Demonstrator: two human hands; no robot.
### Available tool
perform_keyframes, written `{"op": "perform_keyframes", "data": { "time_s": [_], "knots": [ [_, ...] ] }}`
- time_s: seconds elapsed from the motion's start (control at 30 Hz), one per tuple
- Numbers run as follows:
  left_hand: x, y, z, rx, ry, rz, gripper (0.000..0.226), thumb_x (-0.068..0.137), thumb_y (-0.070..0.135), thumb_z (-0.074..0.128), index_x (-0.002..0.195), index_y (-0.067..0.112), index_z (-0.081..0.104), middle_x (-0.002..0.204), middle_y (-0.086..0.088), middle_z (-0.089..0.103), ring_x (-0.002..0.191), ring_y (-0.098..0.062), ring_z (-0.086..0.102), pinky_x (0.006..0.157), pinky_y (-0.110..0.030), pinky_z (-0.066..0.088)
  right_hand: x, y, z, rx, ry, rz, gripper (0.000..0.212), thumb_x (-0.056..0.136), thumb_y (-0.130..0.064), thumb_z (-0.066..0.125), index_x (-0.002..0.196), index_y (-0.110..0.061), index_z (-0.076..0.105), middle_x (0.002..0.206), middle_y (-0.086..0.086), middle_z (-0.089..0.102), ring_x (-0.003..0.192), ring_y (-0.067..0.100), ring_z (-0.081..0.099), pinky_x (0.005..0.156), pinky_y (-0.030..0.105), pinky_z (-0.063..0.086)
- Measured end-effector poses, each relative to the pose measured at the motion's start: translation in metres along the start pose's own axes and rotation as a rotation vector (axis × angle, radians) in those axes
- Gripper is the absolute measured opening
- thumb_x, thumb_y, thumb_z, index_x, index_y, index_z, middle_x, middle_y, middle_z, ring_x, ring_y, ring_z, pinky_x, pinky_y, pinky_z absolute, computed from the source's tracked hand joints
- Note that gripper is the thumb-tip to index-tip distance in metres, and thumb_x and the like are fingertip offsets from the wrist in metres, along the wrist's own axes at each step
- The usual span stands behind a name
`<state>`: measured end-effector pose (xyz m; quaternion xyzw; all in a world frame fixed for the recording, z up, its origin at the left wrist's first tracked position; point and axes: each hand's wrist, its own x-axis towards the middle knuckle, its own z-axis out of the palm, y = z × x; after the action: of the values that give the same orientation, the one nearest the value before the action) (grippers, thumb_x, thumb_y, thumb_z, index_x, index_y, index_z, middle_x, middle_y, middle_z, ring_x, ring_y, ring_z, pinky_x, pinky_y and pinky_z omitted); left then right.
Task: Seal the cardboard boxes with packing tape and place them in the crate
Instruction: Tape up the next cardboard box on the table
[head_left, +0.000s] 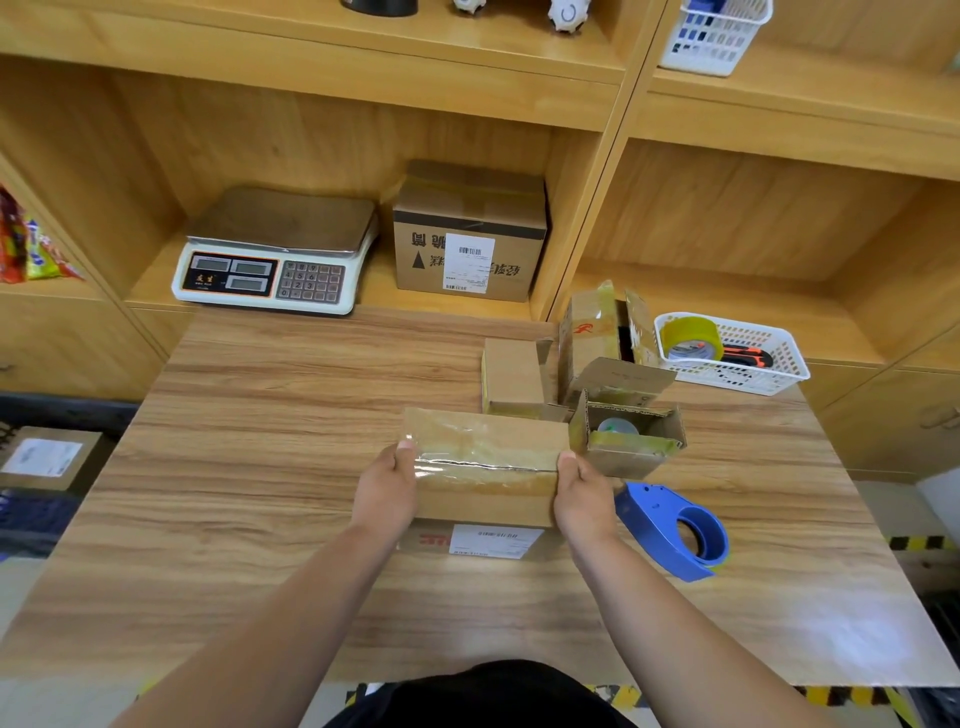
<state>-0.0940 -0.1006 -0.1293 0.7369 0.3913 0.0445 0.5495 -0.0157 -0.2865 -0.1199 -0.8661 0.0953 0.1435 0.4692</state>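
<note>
A taped cardboard box (485, 467) with a white label on its near side sits at the middle of the wooden table (260, 467). My left hand (387, 493) grips its left end, thumb on top. My right hand (584, 496) grips its right end the same way. A blue tape dispenser (675, 530) lies on the table just right of my right hand. Three more small boxes stand behind: a closed one (511, 376), an upright open one (602, 332), and an open one (628, 441) with something inside. A dark crate (62, 410) holding a labelled box is at the far left, below table level.
A white basket (748, 364) with a yellow tape roll (691, 338) and an orange cutter stands at the back right. On the shelf behind are a weighing scale (275, 260) and a large cardboard box (467, 234). Another white basket (714, 34) sits on the upper shelf.
</note>
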Motion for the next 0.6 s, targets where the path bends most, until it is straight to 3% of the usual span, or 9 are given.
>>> {"op": "perform_keyframes", "data": {
  "time_s": [0.17,0.33,0.43,0.5,0.6],
  "knots": [
    [0.001,-0.001,0.002,0.018,0.033,-0.017,0.047,0.101,0.04,0.028,0.121,0.008,0.056,0.082,0.003,0.051,0.085,-0.023,0.046,0.076,-0.029,0.033,0.004,-0.002,-0.004,-0.11,0.027,-0.011,0.046,0.1,-0.042,0.032,0.078,-0.012,0.058,0.079,0.008,0.059,0.085,0.03,0.055,0.074,0.034,0.04],
    [0.0,0.001,0.001,0.024,0.037,-0.007,0.043,0.102,0.038,0.027,0.113,0.009,0.057,0.091,-0.005,0.055,0.096,-0.029,0.052,0.079,-0.031,0.033,0.004,-0.007,-0.007,-0.227,0.017,0.002,0.048,0.101,-0.044,0.028,0.082,-0.01,0.056,0.086,0.011,0.057,0.086,0.032,0.052,0.073,0.034,0.036],
    [0.0,0.002,0.0,-0.016,0.037,-0.032,0.046,0.102,0.038,0.029,0.128,0.009,0.053,0.118,-0.013,0.058,0.107,-0.027,0.049,0.087,-0.029,0.032,0.002,-0.012,-0.008,-0.21,0.012,0.0,0.05,0.1,-0.045,0.028,0.087,-0.009,0.06,0.089,0.011,0.058,0.086,0.029,0.051,0.074,0.034,0.037],
    [0.002,0.001,-0.003,-0.098,0.022,-0.068,0.048,0.102,0.04,0.029,0.134,0.01,0.049,0.135,-0.012,0.052,0.124,-0.029,0.045,0.098,-0.031,0.031,-0.001,-0.02,-0.01,-0.164,0.035,-0.028,0.054,0.099,-0.048,0.028,0.08,-0.008,0.061,0.085,0.012,0.062,0.08,0.027,0.053,0.073,0.036,0.041],
    [0.006,0.0,-0.004,-0.251,-0.012,-0.143,0.051,0.101,0.044,0.028,0.132,0.012,0.052,0.133,-0.01,0.054,0.124,-0.027,0.047,0.106,-0.037,0.035,-0.006,-0.039,-0.014,-0.076,0.067,-0.103,0.054,0.096,-0.053,0.028,0.074,-0.016,0.061,0.081,0.007,0.064,0.083,0.027,0.058,0.08,0.041,0.047]
  ]
}}
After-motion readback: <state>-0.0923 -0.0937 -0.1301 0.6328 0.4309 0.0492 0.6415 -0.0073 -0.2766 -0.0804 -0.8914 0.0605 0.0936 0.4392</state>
